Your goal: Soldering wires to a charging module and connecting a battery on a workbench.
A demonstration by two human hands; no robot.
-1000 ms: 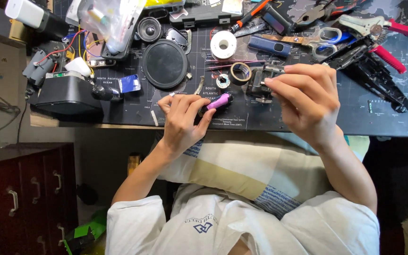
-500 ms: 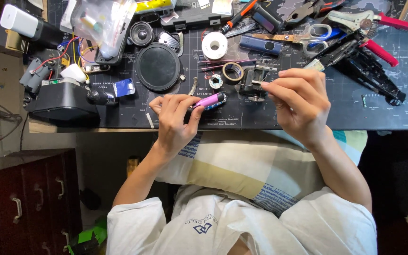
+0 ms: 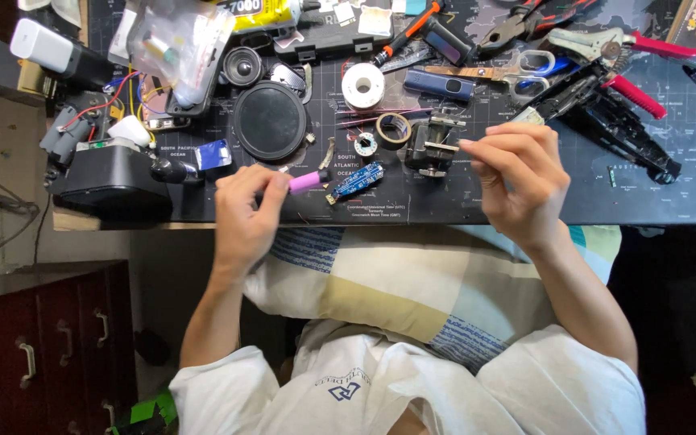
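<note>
Left hand (image 3: 245,211) pinches a pink-tipped tool (image 3: 308,180); right hand (image 3: 521,181) pinches fingertips beside a small black device (image 3: 430,145).

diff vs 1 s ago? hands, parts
The left hand keeps the pink-handled tool; the blue circuit board now lies exposed beside its tip. The right hand has drawn slightly back from the small black device. Round black disc and pliers unchanged.
</note>
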